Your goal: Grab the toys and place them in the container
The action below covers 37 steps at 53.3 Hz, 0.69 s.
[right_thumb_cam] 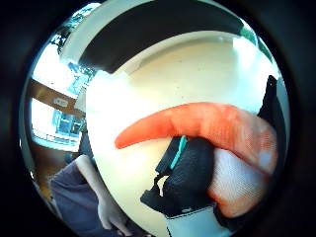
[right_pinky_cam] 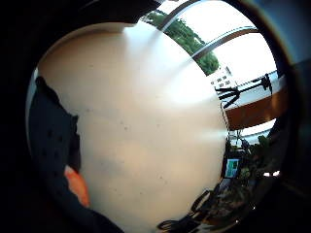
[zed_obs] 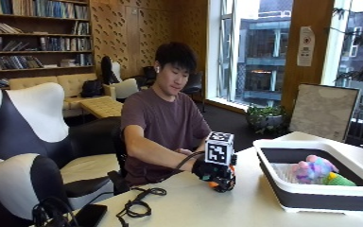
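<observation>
My gloved right hand (zed_obs: 208, 171) is low over the table near its front edge, left of the container, its fingers curled round an orange toy (zed_obs: 223, 184). In the thumb side palm view the orange toy (right_thumb_cam: 207, 126) is long and tapered, with a paler mesh-like part, and my black gloved fingers (right_thumb_cam: 190, 177) wrap under it. A sliver of the orange toy (right_pinky_cam: 77, 185) shows beside the glove in the little finger side view. The container (zed_obs: 307, 189), a dark tub with a white rim, stands to the right and holds a pastel plush toy (zed_obs: 312, 168) and a green toy (zed_obs: 339, 179).
The pale table top (zed_obs: 232, 208) spreads between the hand and the tub. Black cables (zed_obs: 134, 205) and a dark flat device (zed_obs: 88, 215) lie near the table's left corner. The person's bare left hand (right_thumb_cam: 111, 215) rests off the table edge.
</observation>
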Motion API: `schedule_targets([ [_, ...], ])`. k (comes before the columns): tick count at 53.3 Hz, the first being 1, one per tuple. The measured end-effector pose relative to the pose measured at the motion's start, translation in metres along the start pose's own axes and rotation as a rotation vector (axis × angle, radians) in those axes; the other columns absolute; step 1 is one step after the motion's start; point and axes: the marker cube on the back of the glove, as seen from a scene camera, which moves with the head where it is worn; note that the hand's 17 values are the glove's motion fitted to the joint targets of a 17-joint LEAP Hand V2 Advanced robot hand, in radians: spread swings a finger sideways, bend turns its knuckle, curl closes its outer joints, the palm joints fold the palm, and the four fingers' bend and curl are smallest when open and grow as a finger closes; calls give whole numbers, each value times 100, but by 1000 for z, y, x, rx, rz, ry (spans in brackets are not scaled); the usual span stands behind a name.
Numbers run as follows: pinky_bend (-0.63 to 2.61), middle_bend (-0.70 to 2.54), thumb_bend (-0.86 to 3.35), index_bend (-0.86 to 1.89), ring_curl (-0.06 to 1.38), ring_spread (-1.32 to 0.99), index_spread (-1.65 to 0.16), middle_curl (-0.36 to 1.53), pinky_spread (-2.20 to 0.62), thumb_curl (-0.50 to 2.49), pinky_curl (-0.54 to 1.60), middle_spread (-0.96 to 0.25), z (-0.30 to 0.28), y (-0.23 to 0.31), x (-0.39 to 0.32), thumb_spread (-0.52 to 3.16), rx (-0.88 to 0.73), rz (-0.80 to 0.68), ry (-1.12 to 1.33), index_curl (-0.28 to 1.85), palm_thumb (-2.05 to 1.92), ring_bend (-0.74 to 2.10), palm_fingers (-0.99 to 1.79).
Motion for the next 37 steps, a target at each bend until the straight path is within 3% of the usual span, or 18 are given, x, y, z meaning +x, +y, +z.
schedule_targets([
  [4, 101, 130, 5, 82, 76, -39, -22, 77, -39, 30, 53, -27, -15, 2, 2, 125, -183, 9, -66, 42, 13, 137, 120],
  [9, 105, 135, 5, 89, 77, -39, -21, 80, -39, 33, 54, -26, -49, -2, 1, 125, -237, 45, -132, 48, 16, 140, 116],
  [26, 112, 141, 0, 93, 80, -38, -20, 87, -39, 43, 58, -22, -210, -84, -19, 121, 23, 119, -81, 61, 21, 148, 107],
  [34, 114, 142, -1, 92, 80, -37, -19, 88, -39, 46, 59, -20, -228, -134, -45, 120, 111, 95, -14, 67, 21, 149, 105],
  [37, 114, 142, -1, 91, 80, -37, -19, 89, -39, 47, 59, -20, -226, -154, -67, 119, 142, 195, -82, 69, 21, 150, 105],
])
